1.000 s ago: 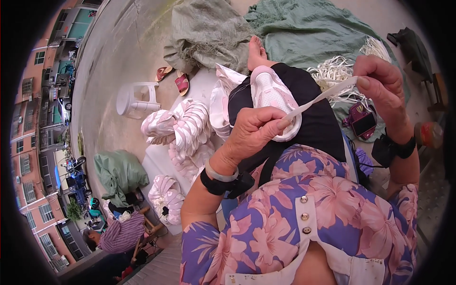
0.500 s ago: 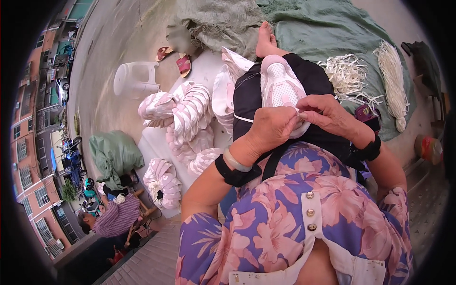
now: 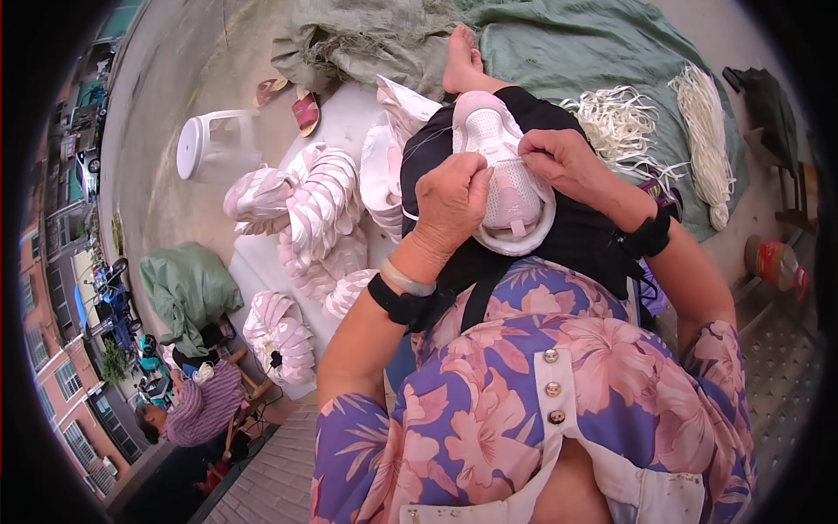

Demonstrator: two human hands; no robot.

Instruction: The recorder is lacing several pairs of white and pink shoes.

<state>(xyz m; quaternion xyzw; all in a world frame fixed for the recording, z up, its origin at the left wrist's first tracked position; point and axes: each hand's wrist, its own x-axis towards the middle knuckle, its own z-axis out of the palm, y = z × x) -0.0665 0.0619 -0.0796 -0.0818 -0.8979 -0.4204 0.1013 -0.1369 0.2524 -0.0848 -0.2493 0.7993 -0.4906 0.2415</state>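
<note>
A pink-and-white shoe upper [image 3: 513, 194] lies on the black trousers [image 3: 583, 220] over the person's lap, toe end pointing away. The left hand [image 3: 452, 199] and right hand [image 3: 567, 166], apart, each pinch thumb to finger at opposite sides of it, seemingly on a white lace [image 3: 503, 161], too thin here to follow. Rows of stacked uppers [image 3: 325, 208] sit left; a loose lace pile [image 3: 614, 127] and a tied lace bundle [image 3: 705, 144] lie right on green sheeting [image 3: 559, 48].

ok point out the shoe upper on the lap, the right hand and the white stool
Shoe upper [image 3: 508, 189], head view: white mesh
Right hand [image 3: 572, 164], head view: back of hand
White stool [image 3: 189, 149], head view: round seat
</note>
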